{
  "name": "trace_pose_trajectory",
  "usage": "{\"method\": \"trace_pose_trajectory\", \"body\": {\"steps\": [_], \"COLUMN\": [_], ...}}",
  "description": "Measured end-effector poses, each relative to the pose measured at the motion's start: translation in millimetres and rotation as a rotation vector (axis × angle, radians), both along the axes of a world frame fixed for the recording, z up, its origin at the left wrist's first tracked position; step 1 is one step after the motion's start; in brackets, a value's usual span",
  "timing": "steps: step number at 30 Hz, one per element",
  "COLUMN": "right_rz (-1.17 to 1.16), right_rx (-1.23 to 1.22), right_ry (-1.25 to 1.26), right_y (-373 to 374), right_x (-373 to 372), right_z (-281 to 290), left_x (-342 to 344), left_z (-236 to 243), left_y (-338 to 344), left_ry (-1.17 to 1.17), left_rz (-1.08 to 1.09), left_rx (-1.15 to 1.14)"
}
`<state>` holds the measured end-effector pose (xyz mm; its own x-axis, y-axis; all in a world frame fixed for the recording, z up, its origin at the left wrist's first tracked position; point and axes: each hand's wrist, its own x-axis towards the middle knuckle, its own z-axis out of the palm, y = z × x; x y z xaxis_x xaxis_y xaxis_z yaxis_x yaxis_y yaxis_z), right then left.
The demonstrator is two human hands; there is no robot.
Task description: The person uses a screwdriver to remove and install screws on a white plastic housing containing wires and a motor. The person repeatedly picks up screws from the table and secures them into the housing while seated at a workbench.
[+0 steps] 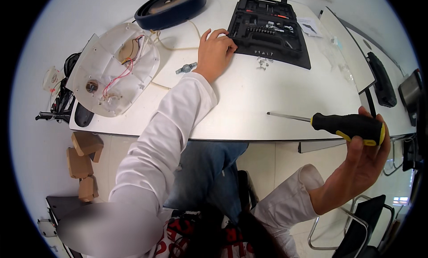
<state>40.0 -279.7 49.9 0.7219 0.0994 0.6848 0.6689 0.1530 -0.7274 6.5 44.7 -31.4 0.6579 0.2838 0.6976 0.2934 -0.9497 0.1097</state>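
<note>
In my right hand (pixel 356 169) is a screwdriver (pixel 347 125) with a black and yellow handle. My fingers and thumb grip the handle's end, and its thin metal shaft points left above the table's front edge. My left hand (pixel 215 54) rests at the near left corner of a black tool case (pixel 263 35), fingers apart and slightly bent, holding nothing that shows. The case lies unfolded with bits and small parts inside. Several small screws (pixel 263 64) lie just in front of it. A grey watch-like piece (pixel 186 68) sits beside my left wrist.
A white plastic shell (pixel 149 62) with red wires lies at the left. Behind it stands a round dark blue object (pixel 171 13) with a pale cord. A paper sheet (pixel 308 27) is right of the case. Cardboard boxes (pixel 80 162) and a black chair (pixel 361 231) are on the floor.
</note>
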Motion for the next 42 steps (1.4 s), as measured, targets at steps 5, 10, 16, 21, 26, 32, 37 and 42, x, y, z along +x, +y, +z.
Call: {"method": "trace_pose_trajectory", "body": {"steps": [5, 10, 16, 21, 26, 32, 37, 42], "right_rz": [-0.011, -0.020, -0.039, 0.024, 0.037, 0.037, 0.032, 0.030], "right_rx": [0.004, 0.004, -0.025, 0.031, 0.053, 0.058, 0.065, 0.048], "right_ry": [-0.002, 0.008, 0.029, 0.009, 0.059, 0.088, 0.085, 0.093], "right_y": [1, 1, 1, -4, 0, -1, -2, -2], "right_x": [-1, -1, -2, 3, 1, -1, -1, 1], "right_z": [0, 1, 2, 1, 3, 6, 5, 5], "left_x": [1, 1, -2, 6, -5, -3, -3, -7], "left_z": [-1, -2, -5, 1, 1, 6, 4, 8], "left_y": [0, 1, 4, -5, -5, -9, -9, -11], "left_ry": [-0.014, -0.005, 0.016, 0.038, 0.021, 0.062, 0.026, 0.005], "left_rz": [-0.016, -0.007, -0.008, -0.021, -0.007, -0.008, -0.039, -0.024], "left_rx": [0.036, 0.028, 0.065, 0.031, -0.042, -0.061, -0.060, -0.087]}}
